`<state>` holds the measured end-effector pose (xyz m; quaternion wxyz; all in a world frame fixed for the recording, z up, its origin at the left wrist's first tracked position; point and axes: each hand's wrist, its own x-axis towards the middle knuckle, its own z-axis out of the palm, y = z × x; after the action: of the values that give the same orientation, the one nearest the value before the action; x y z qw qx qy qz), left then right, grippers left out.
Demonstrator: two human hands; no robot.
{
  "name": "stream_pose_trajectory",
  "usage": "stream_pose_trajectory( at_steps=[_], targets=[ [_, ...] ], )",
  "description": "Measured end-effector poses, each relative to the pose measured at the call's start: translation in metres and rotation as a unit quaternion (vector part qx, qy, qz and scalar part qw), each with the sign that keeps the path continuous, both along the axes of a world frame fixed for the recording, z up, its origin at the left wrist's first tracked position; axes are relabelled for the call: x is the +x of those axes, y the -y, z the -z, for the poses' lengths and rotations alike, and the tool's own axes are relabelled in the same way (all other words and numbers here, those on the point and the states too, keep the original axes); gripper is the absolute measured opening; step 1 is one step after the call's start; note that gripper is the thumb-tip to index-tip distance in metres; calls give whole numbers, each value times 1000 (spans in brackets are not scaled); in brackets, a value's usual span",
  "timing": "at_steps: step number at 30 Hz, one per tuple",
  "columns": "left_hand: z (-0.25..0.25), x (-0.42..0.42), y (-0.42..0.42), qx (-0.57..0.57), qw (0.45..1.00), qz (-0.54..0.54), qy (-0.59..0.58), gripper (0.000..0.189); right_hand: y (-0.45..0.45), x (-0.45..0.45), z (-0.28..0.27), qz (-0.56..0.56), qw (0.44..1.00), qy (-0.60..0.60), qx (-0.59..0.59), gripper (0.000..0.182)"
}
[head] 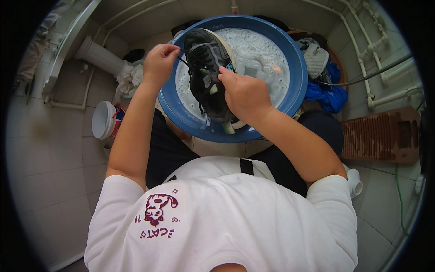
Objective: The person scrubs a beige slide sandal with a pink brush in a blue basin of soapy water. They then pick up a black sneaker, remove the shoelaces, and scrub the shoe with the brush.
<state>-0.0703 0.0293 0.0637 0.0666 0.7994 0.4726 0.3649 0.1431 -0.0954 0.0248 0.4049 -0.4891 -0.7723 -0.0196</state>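
Note:
A black sneaker (204, 74) with a pale sole is held over a blue plastic basin (299, 68) of foamy, soapy water (258, 44). My right hand (246, 93) grips the sneaker's side near its opening, and a bit of blue bristles shows by the fingertips. To the left, my left hand (161, 63) pinches the end of a black shoelace (183, 61) and holds it out from the shoe, above the basin's rim. A pale green and white tab (228, 128) hangs at the shoe's heel. Something pinkish floats in the foam.
A white bucket (103, 119) stands at left, near a white pedestal pipe (100, 56) and crumpled white material (129, 78). Right of the basin lie a blue cloth (328, 97) and a grey garment (314, 59). A brown washboard (379, 134) sits at far right; pipes line the walls.

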Motion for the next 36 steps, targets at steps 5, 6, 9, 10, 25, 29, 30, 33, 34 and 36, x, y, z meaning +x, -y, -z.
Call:
stream_pose_trajectory(
  at_steps=[5,6,9,10,25,29,30,33,34,36],
  targets=[
    [-19,39,37,107,971,196,-81,17,-2,2,2,9,1000,-5,15,20],
    [-17,41,37,108,965,212,-110,17,-3,2,1,7,1000,-6,22,15],
    [-11,43,36,121,950,231,-172,17,-3,0,0,0,1000,-7,27,10],
    [-11,43,37,131,951,219,-175,16,-3,0,0,-2,1000,-6,26,10],
    [-11,46,43,133,952,207,-183,11,-4,0,-1,7,1000,3,-14,27],
    [-7,40,36,173,954,128,-209,10,-4,0,0,8,1000,4,-20,30],
    [-4,37,32,195,953,86,-214,9,-4,0,2,10,1000,-2,-15,31],
    [3,-4,-8,133,981,-81,-119,8,-2,1,0,1,1000,-7,-21,34],
    [9,-17,-15,69,986,-130,-81,11,-1,2,-1,-5,1000,-7,-26,35],
    [18,-41,-29,11,983,-181,16,15,0,3,0,3,999,-2,-34,36]
  ],
)
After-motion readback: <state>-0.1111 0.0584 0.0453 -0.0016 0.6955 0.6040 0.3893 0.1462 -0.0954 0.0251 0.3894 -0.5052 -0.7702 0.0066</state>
